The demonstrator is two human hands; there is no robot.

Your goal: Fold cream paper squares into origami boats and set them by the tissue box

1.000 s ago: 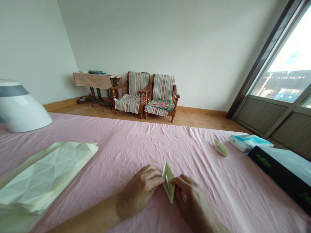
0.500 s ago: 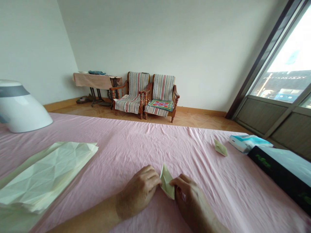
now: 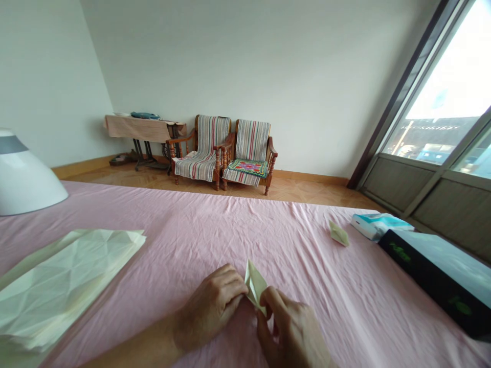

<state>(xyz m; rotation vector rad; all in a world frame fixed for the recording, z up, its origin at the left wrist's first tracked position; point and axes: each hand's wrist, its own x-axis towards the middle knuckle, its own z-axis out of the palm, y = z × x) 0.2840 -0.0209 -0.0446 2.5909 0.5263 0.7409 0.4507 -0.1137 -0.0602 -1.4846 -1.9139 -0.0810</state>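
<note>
A small pale-yellow folded paper piece (image 3: 254,283) stands on the pink cloth (image 3: 199,235) near the bottom middle. My left hand (image 3: 209,306) pinches its left side with curled fingers. My right hand (image 3: 286,332) grips its lower right edge, fingers pressed together. A second small folded paper (image 3: 339,233) lies apart at the right, untouched. A stack of creased pale paper sheets (image 3: 61,281) lies at the left.
A white domed appliance (image 3: 23,179) sits at the far left. A light-blue box (image 3: 378,225) and a long black box (image 3: 433,278) lie along the right side. Two striped wooden chairs (image 3: 226,156) and a small table (image 3: 143,130) stand by the far wall.
The folded piece has tipped leftward and lower between my hands. My right hand has turned over it. The view has shifted slightly right and down.
</note>
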